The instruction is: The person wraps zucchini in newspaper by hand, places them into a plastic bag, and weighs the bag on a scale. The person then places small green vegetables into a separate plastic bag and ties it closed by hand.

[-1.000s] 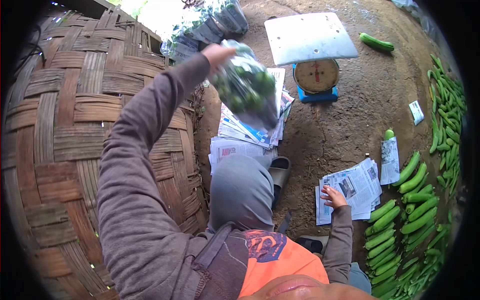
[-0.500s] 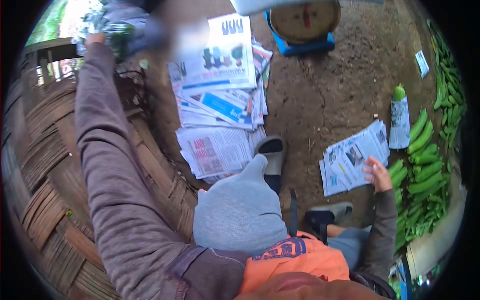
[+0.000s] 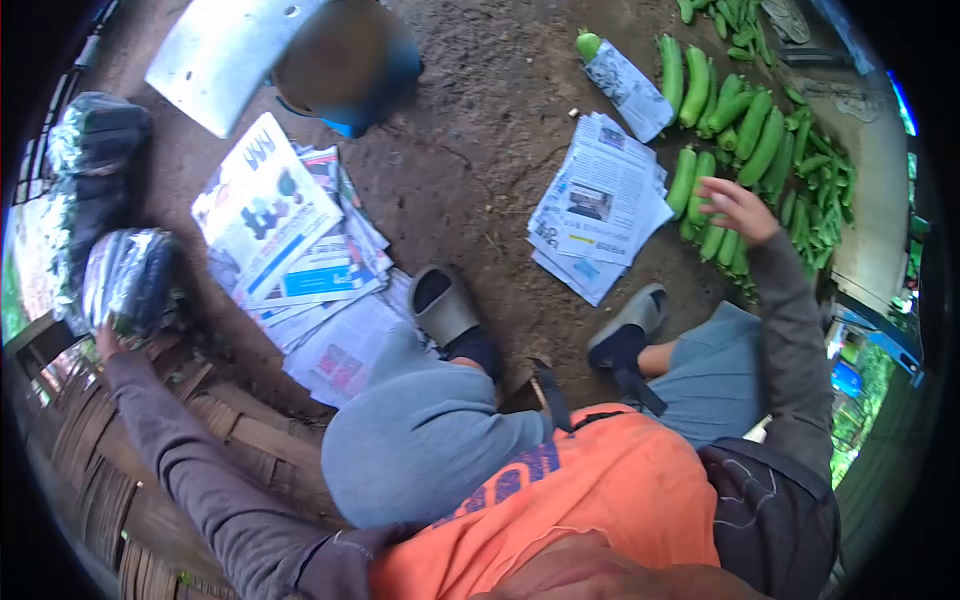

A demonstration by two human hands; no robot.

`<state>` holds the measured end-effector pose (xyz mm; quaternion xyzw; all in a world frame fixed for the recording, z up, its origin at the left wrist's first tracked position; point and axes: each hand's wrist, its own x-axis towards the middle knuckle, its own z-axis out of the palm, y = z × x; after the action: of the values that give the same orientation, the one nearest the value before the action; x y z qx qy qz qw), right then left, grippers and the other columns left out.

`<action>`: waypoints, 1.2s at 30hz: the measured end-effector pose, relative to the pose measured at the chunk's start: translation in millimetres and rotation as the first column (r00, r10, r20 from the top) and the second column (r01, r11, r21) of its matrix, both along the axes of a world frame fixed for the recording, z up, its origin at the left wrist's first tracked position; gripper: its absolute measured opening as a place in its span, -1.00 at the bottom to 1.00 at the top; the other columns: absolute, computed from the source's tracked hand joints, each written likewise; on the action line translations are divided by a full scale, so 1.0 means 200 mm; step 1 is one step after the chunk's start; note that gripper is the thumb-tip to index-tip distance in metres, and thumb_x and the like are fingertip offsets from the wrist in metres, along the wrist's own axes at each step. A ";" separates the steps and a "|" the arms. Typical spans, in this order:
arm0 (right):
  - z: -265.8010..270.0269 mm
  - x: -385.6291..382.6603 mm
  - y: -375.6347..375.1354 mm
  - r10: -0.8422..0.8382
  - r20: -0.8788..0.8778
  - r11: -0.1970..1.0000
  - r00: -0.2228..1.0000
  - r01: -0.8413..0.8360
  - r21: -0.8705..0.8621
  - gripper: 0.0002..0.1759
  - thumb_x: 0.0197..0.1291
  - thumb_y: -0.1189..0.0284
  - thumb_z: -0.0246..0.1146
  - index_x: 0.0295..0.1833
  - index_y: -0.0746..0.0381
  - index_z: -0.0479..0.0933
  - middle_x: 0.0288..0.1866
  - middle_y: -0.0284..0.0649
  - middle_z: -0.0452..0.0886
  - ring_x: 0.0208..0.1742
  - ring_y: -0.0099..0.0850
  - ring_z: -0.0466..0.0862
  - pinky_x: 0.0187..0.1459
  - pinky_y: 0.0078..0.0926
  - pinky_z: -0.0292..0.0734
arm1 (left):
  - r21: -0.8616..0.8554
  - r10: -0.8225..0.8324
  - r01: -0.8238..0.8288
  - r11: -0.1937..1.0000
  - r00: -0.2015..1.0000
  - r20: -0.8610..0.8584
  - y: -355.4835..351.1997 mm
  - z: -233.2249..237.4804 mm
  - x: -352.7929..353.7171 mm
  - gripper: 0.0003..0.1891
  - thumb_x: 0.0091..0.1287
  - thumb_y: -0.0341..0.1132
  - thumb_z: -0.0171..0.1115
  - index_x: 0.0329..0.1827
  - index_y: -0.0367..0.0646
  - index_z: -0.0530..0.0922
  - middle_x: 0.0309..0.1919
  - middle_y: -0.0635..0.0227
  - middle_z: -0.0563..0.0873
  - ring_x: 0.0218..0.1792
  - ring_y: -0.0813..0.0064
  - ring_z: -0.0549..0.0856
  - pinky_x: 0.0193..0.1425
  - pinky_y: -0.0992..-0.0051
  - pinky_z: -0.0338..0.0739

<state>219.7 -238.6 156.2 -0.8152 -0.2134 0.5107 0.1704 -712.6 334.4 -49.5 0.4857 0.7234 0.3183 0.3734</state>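
Note:
At the far left, my left hand [image 3: 107,341] is at the lower edge of a clear plastic-wrapped bundle [image 3: 130,280] with dark contents, gripping it; most of its fingers are hidden. Another plastic-wrapped bundle [image 3: 105,125] lies just beyond. My right hand [image 3: 738,210] hovers with fingers apart and nothing in it, over rows of long green vegetables [image 3: 765,145]. One green vegetable [image 3: 588,44] is rolled in a newspaper sheet [image 3: 628,88], its end sticking out. Beside it, a small stack of cut newspaper [image 3: 600,205] lies on the ground.
A larger pile of newspapers [image 3: 285,235] spreads left of my sandalled foot [image 3: 445,305]. Beyond it stands a blurred round-faced scale [image 3: 345,70] with a pale metal pan [image 3: 230,60]. Woven bamboo [image 3: 170,440] lies under my left arm.
My view has turned right, so the papers and vegetables appear further left. My left hand stays by the plastic-wrapped bundles, now seen more clearly. My right hand has moved from the newspaper stack to over the vegetables.

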 end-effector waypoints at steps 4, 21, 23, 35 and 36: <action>-0.01 0.44 -0.53 -0.104 -0.203 0.926 0.974 0.169 0.338 -0.46 0.41 0.28 0.00 0.42 0.23 0.18 0.34 -0.16 0.37 0.25 -0.40 0.46 0.18 -0.47 0.40 | 0.032 0.053 -0.065 0.997 0.953 0.297 -0.24 0.21 -0.05 -0.29 0.18 -0.23 0.36 0.34 -0.25 0.21 0.08 0.12 0.52 0.03 0.31 0.55 0.05 0.32 0.50; -0.26 0.27 -0.23 -0.124 0.136 0.992 0.983 0.120 0.033 -0.38 0.30 0.08 0.13 0.42 0.01 0.22 0.33 -0.33 0.40 0.09 -0.47 0.53 -0.11 -0.47 0.42 | 0.345 0.577 -0.464 0.816 0.609 -0.545 -0.18 0.28 0.78 0.12 -0.21 0.10 0.56 0.45 0.00 0.13 0.33 0.05 0.34 0.40 0.08 0.22 0.41 -0.08 0.08; -0.37 0.26 -0.18 -0.155 0.140 0.988 0.978 0.157 -0.002 -0.39 0.32 0.10 0.12 0.43 0.01 0.21 0.33 -0.34 0.39 0.08 -0.47 0.53 -0.11 -0.49 0.41 | 0.383 0.586 -0.444 0.810 0.592 -0.553 -0.17 0.23 0.78 0.12 -0.18 0.08 0.56 0.45 0.05 0.08 0.37 0.10 0.29 0.43 0.10 0.14 0.40 -0.19 0.01; -0.50 -0.01 0.18 -0.092 -0.146 0.996 0.985 0.090 -0.020 -0.37 0.32 0.14 0.14 0.43 0.09 0.19 0.25 -0.25 0.46 0.01 -0.47 0.58 -0.17 -0.58 0.50 | 0.435 0.368 0.032 0.900 0.482 -0.796 0.15 0.05 0.36 -0.22 0.01 -0.16 0.40 0.35 0.06 0.27 0.35 0.11 0.32 0.34 0.02 0.30 0.42 0.08 0.16; -0.49 -0.04 0.20 -0.083 -0.137 0.996 0.987 0.081 -0.023 -0.38 0.33 0.15 0.14 0.43 0.07 0.19 0.25 -0.25 0.46 0.01 -0.48 0.58 -0.19 -0.57 0.52 | 0.365 0.317 -0.017 0.931 0.533 -0.784 0.12 0.12 0.48 -0.38 0.06 -0.24 0.33 0.24 -0.03 0.37 0.17 0.07 0.46 0.21 0.05 0.44 0.27 0.15 0.32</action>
<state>212.1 -198.8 58.9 -0.7876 -0.1628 0.5602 0.1984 -616.6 358.9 -25.1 0.5578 0.7964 0.1950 -0.1286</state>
